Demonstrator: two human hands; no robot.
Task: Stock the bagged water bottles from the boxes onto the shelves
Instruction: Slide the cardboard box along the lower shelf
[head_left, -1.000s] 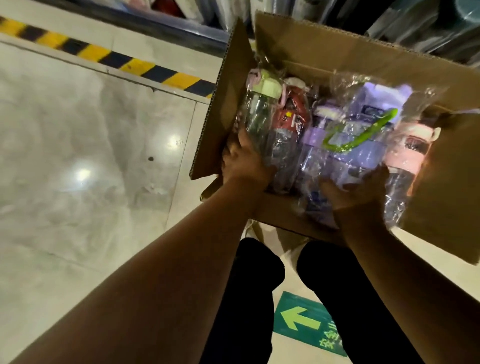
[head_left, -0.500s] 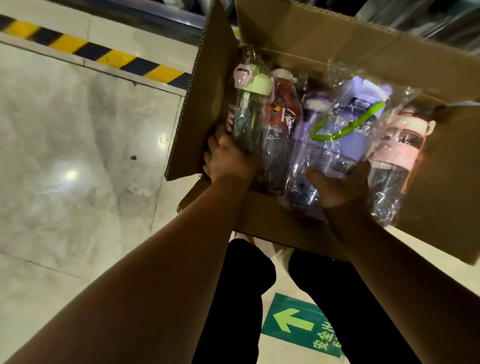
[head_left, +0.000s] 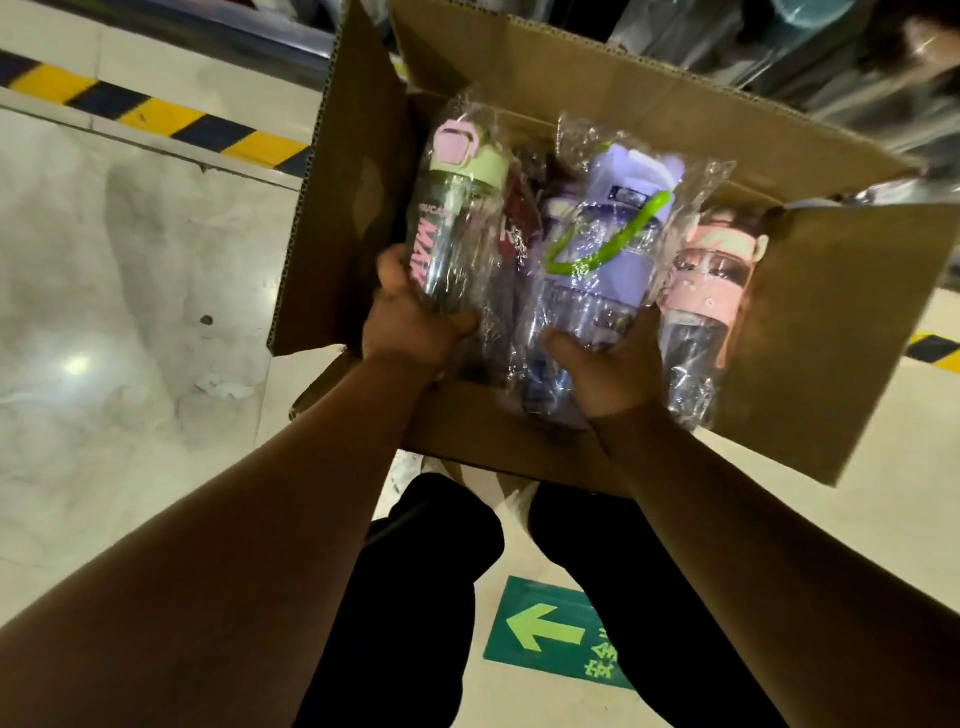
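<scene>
The green bottle (head_left: 457, 228), clear-bodied with a green lid and pink cap, sits in its clear bag at the left side of the open box (head_left: 571, 104). Next to it on the right, mostly hidden, is a red bottle (head_left: 519, 218). A purple bottle (head_left: 608, 249) with a green strap fills the middle, and a pink bottle (head_left: 706, 291) stands at the right, also bagged. All four lean with their lids toward the far flap. I cannot tell whether their bases rest on the box bottom.

The left hand (head_left: 410, 322) grips the lower end of the green bottle, fingers curled round its left side and thumb across the front. The right hand (head_left: 608, 369) clasps the base of the purple bottle from below, thumb on the bag. Both forearms reach forward over the near flap.

The box stands on a pale glossy floor (head_left: 130, 286), its four flaps spread open. Black-clad legs (head_left: 426, 597) show below it, beside a green arrow sign (head_left: 550, 634). A yellow-and-black stripe (head_left: 156, 119) runs beyond, and a blurred shelf (head_left: 779, 47) lies behind the box.
</scene>
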